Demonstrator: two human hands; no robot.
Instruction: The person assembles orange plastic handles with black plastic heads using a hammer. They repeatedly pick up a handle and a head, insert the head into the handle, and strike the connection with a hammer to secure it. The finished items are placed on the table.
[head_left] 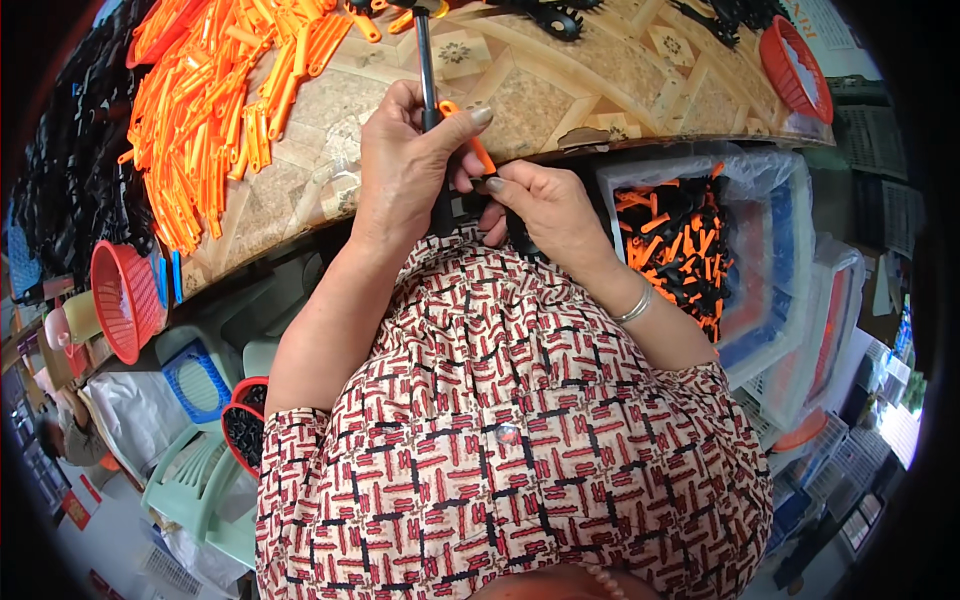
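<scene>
My left hand [405, 165] is closed in front of my body, at the near edge of the table. Its thumb and fingers grip a slim orange plastic handle piece [484, 154]. A long tool with a shiny dark shaft [425, 62] and a thick black grip runs upright through or against the same hand; its top is cut off at the view's edge. My right hand [552, 205] is closed beside it, pinching at the lower end of the orange piece. A dark plastic part [520, 236] shows under the right fingers, mostly hidden.
A heap of orange handle pieces [205, 130] covers the table's left, beside black parts [70, 170]. A black slotted spoon [558, 22] lies at the far side. Red baskets [128, 302] stand left and far right. A plastic-lined crate [775, 250] at my right holds orange and black pieces.
</scene>
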